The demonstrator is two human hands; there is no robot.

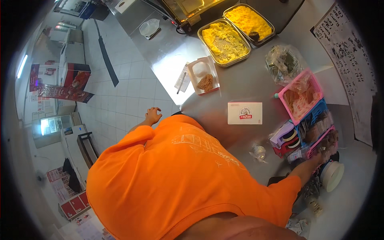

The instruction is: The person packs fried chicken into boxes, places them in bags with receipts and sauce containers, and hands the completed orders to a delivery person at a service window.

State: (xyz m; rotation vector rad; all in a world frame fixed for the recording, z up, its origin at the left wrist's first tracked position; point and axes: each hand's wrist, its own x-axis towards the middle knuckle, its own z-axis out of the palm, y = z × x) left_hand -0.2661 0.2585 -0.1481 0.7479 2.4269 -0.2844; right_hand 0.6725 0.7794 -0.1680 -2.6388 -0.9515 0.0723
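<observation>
My left hand [152,116] hangs beside the table edge over the floor, fingers loosely bent and apart, with nothing in it. Reaching far to the right, my right hand [320,158] is in a pink basket [311,152] of small packets; its fingers are mostly hidden, so whether it grips anything cannot be told. A closed white box [245,113] with a red print lies on the steel table in front of me. Farther left stands an open box [204,76] with a fried chicken piece [205,83] and a white round portion, likely wrapped rice.
Two metal trays [225,61] of yellow food stand at the back by a lit display case [188,10]. Pink [300,98] and blue [315,114] baskets, a plastic bag of green stuff [283,64] and a white tub [333,177] line the right side. A pen [182,82] lies on paper.
</observation>
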